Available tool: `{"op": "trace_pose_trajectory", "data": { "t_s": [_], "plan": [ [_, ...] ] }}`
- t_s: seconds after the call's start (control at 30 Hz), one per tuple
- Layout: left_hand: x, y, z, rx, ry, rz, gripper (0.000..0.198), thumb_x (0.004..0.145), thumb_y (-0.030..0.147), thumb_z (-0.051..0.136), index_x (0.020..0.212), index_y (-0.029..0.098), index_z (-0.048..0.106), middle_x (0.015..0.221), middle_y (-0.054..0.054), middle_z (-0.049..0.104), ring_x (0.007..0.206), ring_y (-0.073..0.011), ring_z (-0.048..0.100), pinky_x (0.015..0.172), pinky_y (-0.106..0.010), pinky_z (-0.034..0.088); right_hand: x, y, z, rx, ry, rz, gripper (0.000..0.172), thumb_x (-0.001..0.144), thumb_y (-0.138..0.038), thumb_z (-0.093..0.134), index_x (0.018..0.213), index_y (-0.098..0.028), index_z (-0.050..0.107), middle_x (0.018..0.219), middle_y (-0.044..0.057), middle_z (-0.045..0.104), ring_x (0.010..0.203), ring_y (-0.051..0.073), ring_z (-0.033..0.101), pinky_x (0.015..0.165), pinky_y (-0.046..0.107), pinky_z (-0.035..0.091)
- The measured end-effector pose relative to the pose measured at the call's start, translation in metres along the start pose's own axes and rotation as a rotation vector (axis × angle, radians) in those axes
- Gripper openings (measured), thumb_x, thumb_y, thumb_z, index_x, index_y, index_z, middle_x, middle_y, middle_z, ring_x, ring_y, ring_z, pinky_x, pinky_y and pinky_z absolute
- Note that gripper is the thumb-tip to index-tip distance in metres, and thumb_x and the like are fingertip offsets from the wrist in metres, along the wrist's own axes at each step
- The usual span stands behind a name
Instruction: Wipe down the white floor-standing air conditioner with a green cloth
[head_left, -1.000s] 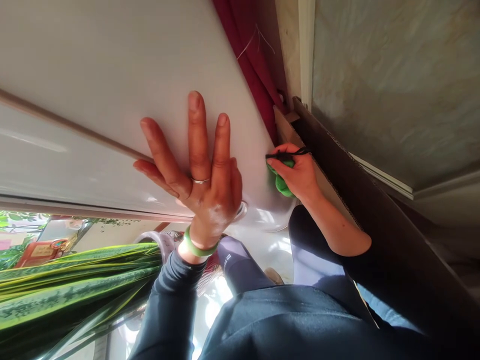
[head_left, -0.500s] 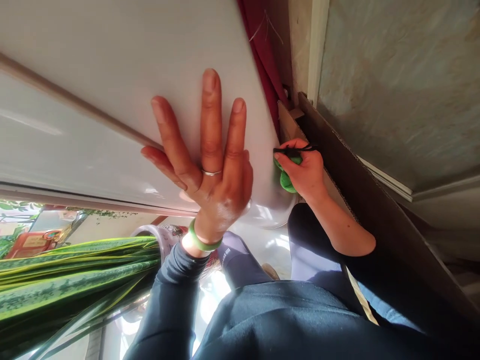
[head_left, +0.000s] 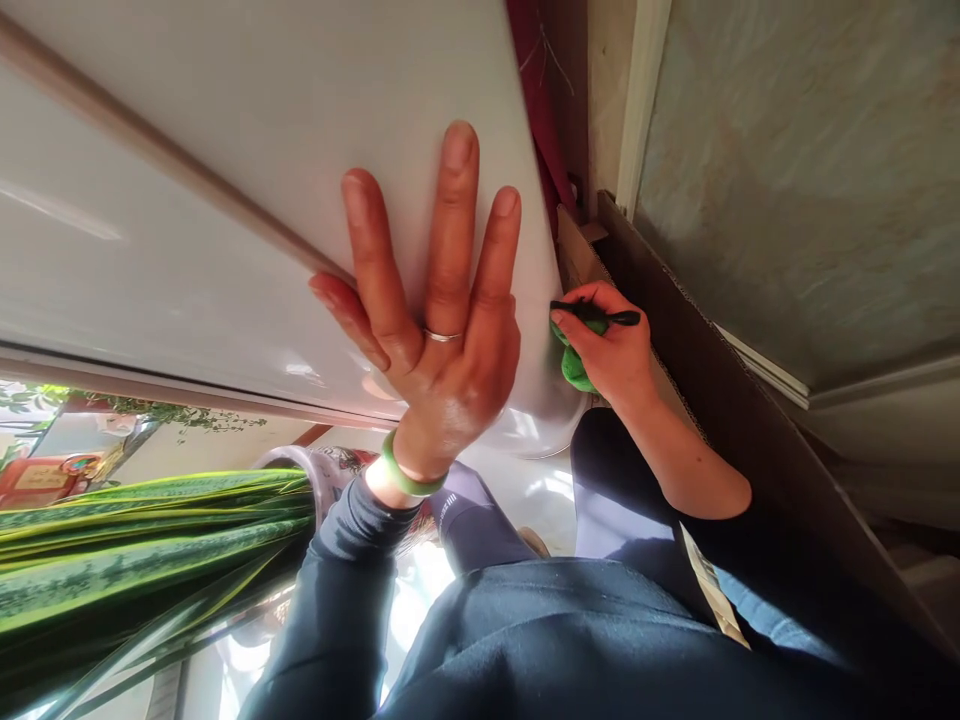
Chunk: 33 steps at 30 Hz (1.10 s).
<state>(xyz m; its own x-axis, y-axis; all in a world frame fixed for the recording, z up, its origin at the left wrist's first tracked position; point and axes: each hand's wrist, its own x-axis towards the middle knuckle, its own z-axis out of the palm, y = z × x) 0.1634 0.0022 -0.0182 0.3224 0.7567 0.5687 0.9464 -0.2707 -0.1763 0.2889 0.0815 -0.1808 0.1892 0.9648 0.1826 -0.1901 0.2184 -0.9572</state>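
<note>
My left hand has its fingers spread over a smooth white panel, near a long groove in it. It holds nothing; a ring and a green bracelet are on that arm. At the panel's right edge, my right hand is closed on a bunched green cloth with a black strip along it. The cloth lies against the rounded side of the panel. Most of it is hidden by the thumb and fingers, so its full shape cannot be made out.
A brown cardboard sheet stands close beside my right forearm. Dark red fabric hangs behind the panel's edge. On the left, a potted plant with long striped leaves reaches toward my left sleeve. My knees are below.
My left hand has shifted to the right across the white panel, fingers still spread. My right hand keeps hold of the green cloth almost in place; its black strip now shows differently. The view has shifted slightly.
</note>
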Motion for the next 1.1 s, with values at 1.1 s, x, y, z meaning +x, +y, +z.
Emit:
{"op": "trace_pose_trajectory", "data": {
  "t_s": [1.1],
  "plan": [
    [0.006,0.006,0.003,-0.257,0.084,-0.153,0.051,0.104,0.039,0.055,0.154,0.031,0.06,0.166,0.003,0.045,0.168,-0.028,-0.007,0.127,-0.062,-0.031,-0.007,0.011,0.014,0.097,0.106,0.02,0.013,0.083,-0.034,0.073,0.087,-0.024,0.066,0.075,-0.003,0.061,0.071,0.013,0.058,0.067,0.026,0.051]
  ]
}}
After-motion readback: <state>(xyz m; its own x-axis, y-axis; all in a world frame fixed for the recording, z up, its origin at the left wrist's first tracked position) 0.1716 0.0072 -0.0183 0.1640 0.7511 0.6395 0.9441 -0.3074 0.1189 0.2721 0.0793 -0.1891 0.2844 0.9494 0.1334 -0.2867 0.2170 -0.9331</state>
